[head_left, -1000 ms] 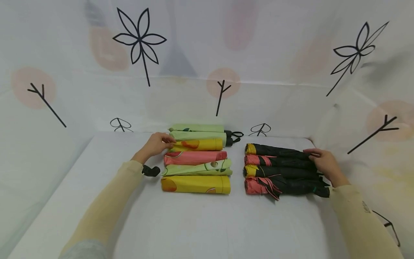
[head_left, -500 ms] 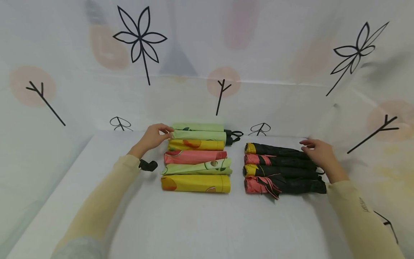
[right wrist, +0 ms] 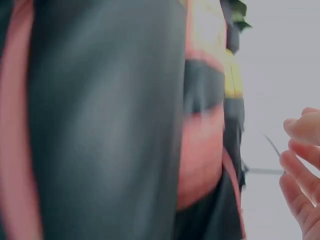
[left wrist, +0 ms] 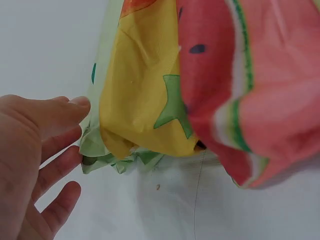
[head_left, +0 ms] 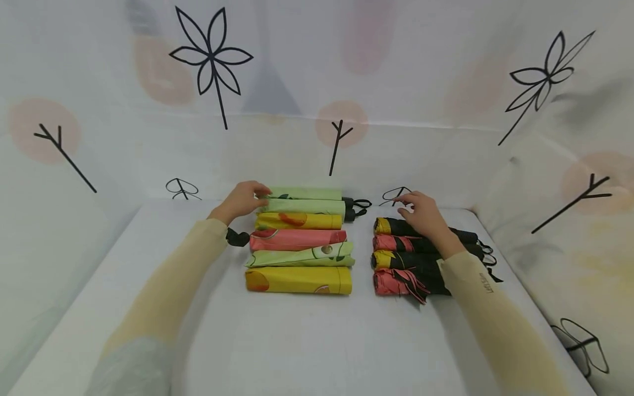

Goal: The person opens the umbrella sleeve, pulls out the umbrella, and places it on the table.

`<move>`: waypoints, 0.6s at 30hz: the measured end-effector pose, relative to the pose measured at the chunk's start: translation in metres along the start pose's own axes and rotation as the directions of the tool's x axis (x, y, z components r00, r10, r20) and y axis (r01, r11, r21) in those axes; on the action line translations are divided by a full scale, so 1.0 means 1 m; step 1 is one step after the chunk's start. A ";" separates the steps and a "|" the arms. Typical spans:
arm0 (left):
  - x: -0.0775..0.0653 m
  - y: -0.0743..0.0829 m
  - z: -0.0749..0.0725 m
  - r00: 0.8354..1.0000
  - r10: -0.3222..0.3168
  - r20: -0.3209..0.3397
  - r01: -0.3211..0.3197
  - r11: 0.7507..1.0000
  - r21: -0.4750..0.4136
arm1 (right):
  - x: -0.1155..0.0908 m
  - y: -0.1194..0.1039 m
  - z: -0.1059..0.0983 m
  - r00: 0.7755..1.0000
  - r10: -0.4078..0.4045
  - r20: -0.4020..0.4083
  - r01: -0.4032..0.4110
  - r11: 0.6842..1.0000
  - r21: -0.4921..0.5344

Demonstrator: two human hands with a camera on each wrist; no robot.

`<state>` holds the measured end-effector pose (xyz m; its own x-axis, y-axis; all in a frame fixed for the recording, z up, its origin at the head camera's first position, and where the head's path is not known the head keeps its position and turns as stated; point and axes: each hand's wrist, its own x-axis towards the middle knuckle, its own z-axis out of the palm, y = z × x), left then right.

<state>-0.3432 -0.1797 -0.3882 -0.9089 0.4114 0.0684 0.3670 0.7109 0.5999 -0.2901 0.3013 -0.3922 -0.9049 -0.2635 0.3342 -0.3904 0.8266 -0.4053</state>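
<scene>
Folded fruit-print umbrellas lie stacked in a column, from two light green umbrellas [head_left: 304, 207] at the back through a yellow umbrella [head_left: 297, 221] and a pink watermelon umbrella [head_left: 297, 240] to the front. My left hand [head_left: 241, 199] is at the left ends of the green ones; in the left wrist view its thumb and fingertips meet the crumpled green end [left wrist: 95, 145], fingers relaxed. Over the back left part of a second column, of black umbrellas [head_left: 463, 236], hovers my right hand [head_left: 423, 217], fingers loosely bent, holding nothing. Right wrist view shows its fingers [right wrist: 300, 175] apart from the umbrellas.
Toward the front of the first column lie an avocado-print green umbrella [head_left: 302, 256] and another yellow umbrella [head_left: 299, 280]. Black handles with loops [head_left: 358, 203] stick out right of the green pair. A patterned cloth wall [head_left: 277, 148] stands behind the white table [head_left: 307, 341].
My right hand has moved left from the right ends of the black umbrellas toward the green handles. The left hand has shifted slightly back, from the yellow umbrella's end to the green ones.
</scene>
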 end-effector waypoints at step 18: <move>0.012 -0.001 0.013 0.999 -0.040 0.017 0.038 0.995 0.090 | 0.046 -0.048 0.072 0.980 0.000 0.200 -0.033 0.987 0.159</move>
<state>-0.3526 -0.1684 -0.3984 -0.9191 0.3927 0.0309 0.3487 0.7746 0.5277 -0.3253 0.2136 -0.4184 -0.9207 -0.3572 0.1574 -0.3825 0.7451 -0.5464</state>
